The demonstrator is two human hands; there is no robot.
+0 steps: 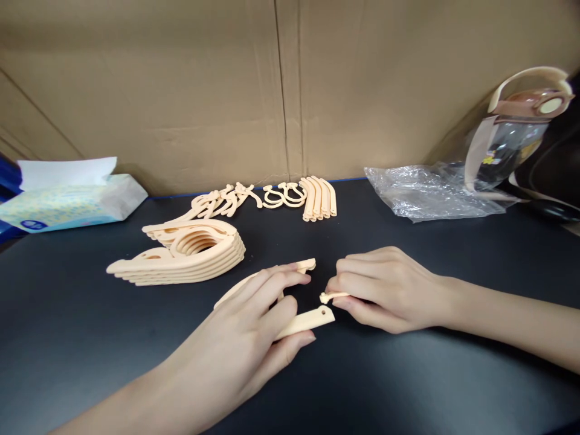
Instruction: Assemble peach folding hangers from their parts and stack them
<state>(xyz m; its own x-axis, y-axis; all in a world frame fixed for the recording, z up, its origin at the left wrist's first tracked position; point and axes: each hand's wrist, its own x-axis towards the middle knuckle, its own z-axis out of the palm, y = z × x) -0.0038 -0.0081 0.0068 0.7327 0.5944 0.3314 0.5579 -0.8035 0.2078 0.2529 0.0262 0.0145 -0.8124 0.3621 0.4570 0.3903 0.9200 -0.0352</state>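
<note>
Our left hand (254, 329), palm down, grips a flat, smooth peach plastic arm (312, 319); our right hand (389, 289), knuckles up, pinches a small matching piece (331, 296).

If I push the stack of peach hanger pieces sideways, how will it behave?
The stack of hanger pieces would probably fan apart, since its layers lie loose and slightly offset. Each piece looks thin with cut-outs, so likely light yet fairly stiff. On the smooth dark table they may slide easily.
</note>
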